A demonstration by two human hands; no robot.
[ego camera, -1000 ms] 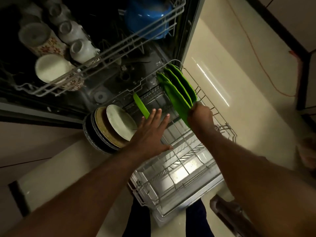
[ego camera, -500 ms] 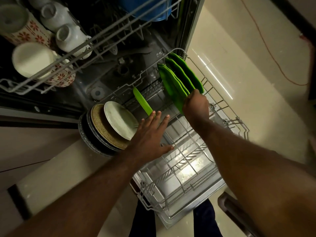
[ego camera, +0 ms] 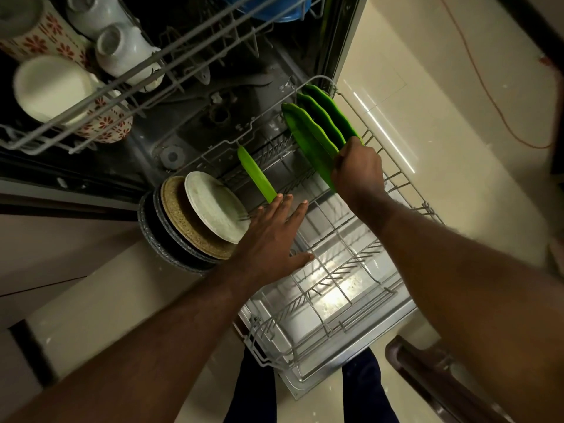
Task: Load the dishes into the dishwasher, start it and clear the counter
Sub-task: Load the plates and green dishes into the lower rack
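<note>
**Lower rack** (ego camera: 345, 303), pulled out over the open door, is holding:
- a left-side stack standing on edge: white plate (ego camera: 213, 206) in front, tan plate (ego camera: 177, 215) behind it, dark plates (ego camera: 158, 239) outermost;
- a single green plate (ego camera: 255, 174) mid-rack, on edge;
- a group of green plates (ego camera: 328, 117) at the far right corner, on edge and close together.

**Upper rack** (ego camera: 143, 83) is carrying floral cups (ego camera: 100, 129), white cups (ego camera: 125, 53) and a blue bowl (ego camera: 280, 12).

**Orientation:** the green plates' long edges are running from far-left to near-right, with their faces turned sideways.

**Right hand** (ego camera: 357, 174) is gripping the near edge of the front green plate (ego camera: 306, 141), fingers curled round it.

**Left hand** (ego camera: 271, 239) is hovering over the rack, its fingers (ego camera: 300, 213) straight and slightly spread. The fingertips are reaching the single plate's near end, but I cannot tell if they are touching it.

**Change:** both hands and all the plates are staying as they were half a second ago.
</note>
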